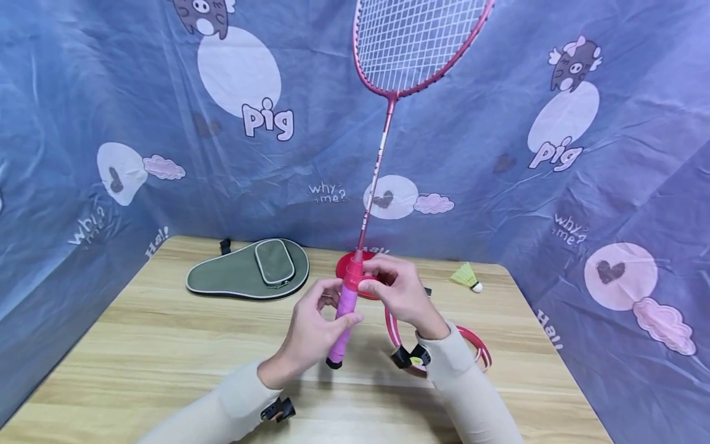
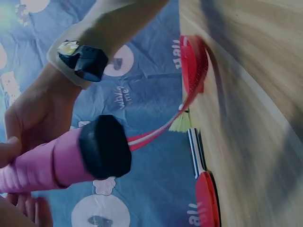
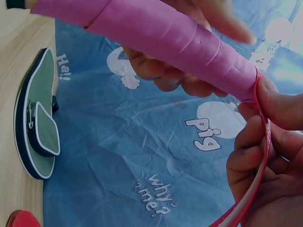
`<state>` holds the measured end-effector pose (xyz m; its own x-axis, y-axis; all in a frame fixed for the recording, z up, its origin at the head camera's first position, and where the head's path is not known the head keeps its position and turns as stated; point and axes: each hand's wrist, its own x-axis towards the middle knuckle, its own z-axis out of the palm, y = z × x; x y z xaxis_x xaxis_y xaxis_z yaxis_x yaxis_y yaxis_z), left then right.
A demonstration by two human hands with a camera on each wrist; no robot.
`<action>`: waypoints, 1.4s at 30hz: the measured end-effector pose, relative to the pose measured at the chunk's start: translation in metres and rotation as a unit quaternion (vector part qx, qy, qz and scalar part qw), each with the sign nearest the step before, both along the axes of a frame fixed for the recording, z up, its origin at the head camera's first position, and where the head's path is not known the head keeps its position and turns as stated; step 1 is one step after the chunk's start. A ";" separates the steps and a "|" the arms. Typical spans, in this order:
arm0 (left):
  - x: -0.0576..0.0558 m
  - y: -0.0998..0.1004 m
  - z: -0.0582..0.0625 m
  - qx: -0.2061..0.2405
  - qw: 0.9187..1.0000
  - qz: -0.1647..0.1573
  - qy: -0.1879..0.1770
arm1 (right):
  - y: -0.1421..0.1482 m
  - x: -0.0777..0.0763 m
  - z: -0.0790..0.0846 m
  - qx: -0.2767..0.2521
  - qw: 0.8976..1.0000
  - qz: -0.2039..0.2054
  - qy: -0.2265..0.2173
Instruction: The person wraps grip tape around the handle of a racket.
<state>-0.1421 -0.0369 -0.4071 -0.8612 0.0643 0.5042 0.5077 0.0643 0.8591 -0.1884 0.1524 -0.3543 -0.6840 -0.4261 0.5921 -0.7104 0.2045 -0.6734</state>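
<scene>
Fingers [image 3: 147, 67] curled above a desk [image 1: 183, 370], a left hand [image 1: 315, 320] loosely holds a racket [image 1: 376, 179] head up, slightly tilted, probably to steady it. Behind, a green case [image 1: 230, 274] and red bat [image 2: 208, 198] lie on the desk, perhaps set back to leave room. Red tape [image 3: 248, 195] trails down in loops; its end, at the top of the pink grip [image 1: 347, 301], is pinched tightly by the right hand [image 1: 396, 290], seemingly against slipping. Smallest, a shuttlecock [image 1: 466, 277] rests back right.
</scene>
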 end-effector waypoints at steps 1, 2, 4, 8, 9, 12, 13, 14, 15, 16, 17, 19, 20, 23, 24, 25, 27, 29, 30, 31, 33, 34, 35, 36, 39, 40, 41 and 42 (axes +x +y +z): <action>0.000 0.000 0.000 -0.010 1.000 0.014 0.005 | -0.001 0.000 0.000 0.002 1.000 -0.001 0.004; 0.000 0.001 0.000 -0.016 1.000 0.026 0.008 | -0.001 0.000 -0.001 0.004 1.000 -0.003 0.006; 0.000 0.001 0.000 -0.016 0.999 0.035 0.014 | -0.001 0.000 0.000 0.008 1.000 -0.007 0.008; -0.001 0.000 0.000 -0.002 0.999 0.027 0.032 | -0.001 0.002 0.001 0.019 1.000 -0.017 0.002; -0.002 -0.001 0.000 -0.001 0.999 0.024 0.039 | -0.001 0.002 0.002 0.021 1.000 -0.018 0.001; -0.002 -0.001 -0.001 0.001 0.998 0.013 0.058 | 0.000 0.003 0.003 0.026 0.999 -0.022 -0.006; -0.003 -0.001 -0.002 0.002 0.998 0.009 0.064 | 0.001 0.003 0.003 0.027 0.999 -0.022 -0.009; -0.003 -0.001 -0.003 0.005 0.998 0.004 0.068 | 0.001 0.003 0.003 0.028 0.999 -0.022 -0.012; -0.003 -0.001 -0.003 0.007 0.997 0.000 0.072 | 0.001 0.004 0.003 0.028 0.999 -0.022 -0.014; -0.003 -0.001 -0.004 0.010 0.997 -0.004 0.074 | 0.001 0.004 0.003 0.028 0.999 -0.021 -0.017; -0.003 -0.001 -0.004 0.014 0.997 -0.007 0.075 | 0.001 0.004 0.004 0.027 0.999 -0.019 -0.020; -0.003 -0.001 -0.004 0.018 0.997 -0.012 0.076 | 0.000 0.005 0.005 0.025 0.999 -0.018 -0.028; -0.003 -0.001 -0.004 0.019 0.997 -0.013 0.076 | 0.000 0.005 0.006 0.026 0.999 -0.019 -0.032; -0.002 -0.002 -0.003 0.017 0.997 -0.016 0.076 | -0.001 0.006 0.007 0.027 0.999 -0.024 -0.039; -0.002 -0.003 -0.002 0.016 0.997 -0.016 0.076 | -0.001 0.006 0.008 0.029 0.998 -0.027 -0.040; -0.002 -0.003 -0.002 0.016 0.997 -0.017 0.073 | -0.001 0.007 0.008 0.030 0.998 -0.030 -0.039; -0.001 -0.003 -0.002 0.015 0.997 -0.017 0.071 | -0.001 0.006 0.008 0.034 0.998 -0.033 -0.030; -0.001 -0.003 -0.002 0.016 0.997 -0.019 0.067 | 0.000 0.006 0.009 0.038 0.999 -0.033 -0.020; -0.001 -0.003 -0.002 0.017 0.998 -0.021 0.064 | 0.000 0.006 0.008 0.040 0.999 -0.032 -0.014; -0.001 -0.004 -0.002 0.018 0.998 -0.023 0.062 | 0.000 0.007 0.009 0.041 0.999 -0.031 -0.009; -0.001 -0.004 -0.003 0.016 0.998 -0.025 0.062 | 0.000 0.007 0.008 0.042 0.999 -0.027 -0.003; -0.001 -0.004 -0.003 0.016 0.998 -0.027 0.061 | 0.000 0.007 0.008 0.040 0.999 -0.024 -0.003; 0.000 -0.004 -0.003 0.016 0.998 -0.028 0.060 | 0.000 0.007 0.008 0.038 0.999 -0.022 -0.004; -0.001 -0.004 -0.003 0.015 0.998 -0.030 0.061 | 0.000 0.007 0.008 0.035 0.999 -0.020 -0.007; 0.000 -0.004 -0.003 0.013 0.998 -0.031 0.058 | 0.000 0.008 0.008 0.028 0.999 -0.018 -0.013; 0.000 -0.004 -0.003 0.013 0.998 -0.033 0.055 | 0.000 0.007 0.007 0.025 0.999 -0.017 -0.014; 0.000 -0.004 -0.003 0.013 0.998 -0.035 0.053 | 0.000 0.007 0.007 0.023 0.999 -0.017 -0.014; 0.001 -0.004 -0.002 0.014 0.998 -0.039 0.050 | 0.001 0.007 0.007 0.021 1.000 -0.016 -0.012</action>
<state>-0.1413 -0.0406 -0.4094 -0.7993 0.1128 0.5902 0.5938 -0.0019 0.8046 -0.1810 0.1532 -0.3477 -0.7119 -0.4279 0.5569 -0.6864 0.2559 -0.6808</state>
